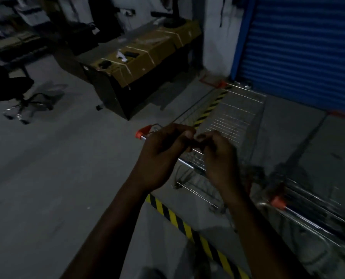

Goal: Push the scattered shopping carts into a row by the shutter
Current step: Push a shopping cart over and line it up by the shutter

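Just beyond my left hand [159, 156] and right hand [217, 158], both curled and seemingly empty, the cart [227, 117] points toward the shutter [300, 51] at upper right.

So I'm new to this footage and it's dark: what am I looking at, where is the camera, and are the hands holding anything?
There is no machine here. A camera worn on a person's head looks forward and down at their bare arms. The left hand and right hand meet, fingers curled, above the handle of a wire shopping cart that points toward the blue shutter. Whether they pinch something small is too dark to tell. A second cart stands at right. Yellow-black floor tape runs underneath. A cardboard-covered desk and an office chair stand further left.
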Tool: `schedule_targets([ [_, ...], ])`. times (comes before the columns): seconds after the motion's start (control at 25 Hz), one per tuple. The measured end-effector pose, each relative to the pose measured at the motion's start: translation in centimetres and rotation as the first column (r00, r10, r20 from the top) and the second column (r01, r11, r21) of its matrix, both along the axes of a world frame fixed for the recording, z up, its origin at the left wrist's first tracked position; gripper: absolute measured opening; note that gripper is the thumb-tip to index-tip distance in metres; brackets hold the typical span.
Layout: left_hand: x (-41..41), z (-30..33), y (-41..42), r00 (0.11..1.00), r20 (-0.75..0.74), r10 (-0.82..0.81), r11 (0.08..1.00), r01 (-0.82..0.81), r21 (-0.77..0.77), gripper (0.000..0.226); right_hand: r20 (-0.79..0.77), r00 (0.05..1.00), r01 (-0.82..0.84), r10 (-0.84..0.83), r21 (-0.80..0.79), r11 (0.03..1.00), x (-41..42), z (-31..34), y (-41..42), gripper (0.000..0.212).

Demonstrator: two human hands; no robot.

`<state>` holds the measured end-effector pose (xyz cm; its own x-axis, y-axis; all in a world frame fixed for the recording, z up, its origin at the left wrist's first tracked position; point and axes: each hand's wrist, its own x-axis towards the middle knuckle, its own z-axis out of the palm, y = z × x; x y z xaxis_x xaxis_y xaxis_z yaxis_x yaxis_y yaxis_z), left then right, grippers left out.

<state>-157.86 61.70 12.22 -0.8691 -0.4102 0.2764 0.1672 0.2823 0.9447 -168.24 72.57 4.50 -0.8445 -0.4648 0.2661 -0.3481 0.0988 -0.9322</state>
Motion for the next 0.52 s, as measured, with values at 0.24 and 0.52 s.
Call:
schedule_targets([
  [0.24,-4.5,-17.2,-14.5,0.946,0.319,0.061,0.564,0.231,-0.793,0.044,-0.322,0.946,0.271,0.031,0.843,0.465,1.4,-12.4,-1.6,0.022],
  [0.52,-8.0,-19.1,-17.4,0.757,0.644,0.112,0.131,0.631,-0.764,0.045,-0.191,0.943,0.242,-0.271,0.956,0.169,3.4,-9.0,-1.3,0.040],
])
